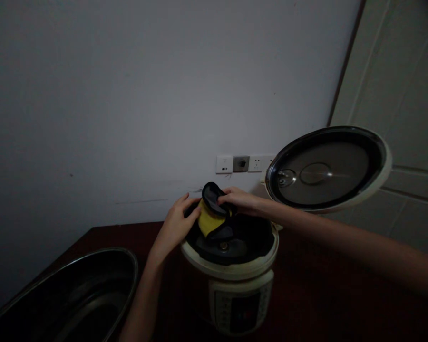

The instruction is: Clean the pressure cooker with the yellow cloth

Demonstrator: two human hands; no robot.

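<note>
Gripping a yellow-and-black cloth above the pressure cooker, the right hand closes its fingers over it. The left hand has its fingers curled against it.

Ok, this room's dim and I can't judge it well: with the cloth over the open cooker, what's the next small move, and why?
Probably lower the yellow-and-black cloth a little into the cooker, since your left hand and right hand both hold it at the open top, and the lid stands raised, out of the way.

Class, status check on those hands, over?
Left hand, right hand on black-and-yellow cloth. Cloth over open cooker, lid raised. Steel basin off left.
</note>
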